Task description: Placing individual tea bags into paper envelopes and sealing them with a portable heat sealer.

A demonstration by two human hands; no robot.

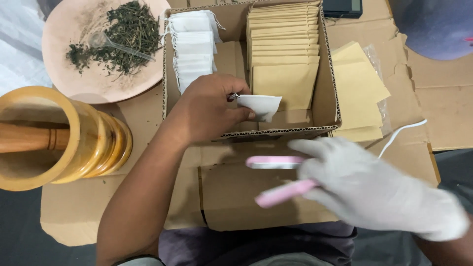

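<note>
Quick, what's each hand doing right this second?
Left hand: bare, closed on a small white filter bag over the cardboard box.
Right hand: gloved, holding a pink tool; blurred.

The cardboard box [325, 64] is packed with white bags [194, 44] and brown envelopes [283, 44]. Only its front corner is free. The big wooden mortar [74, 143] blocks the left side.
</note>
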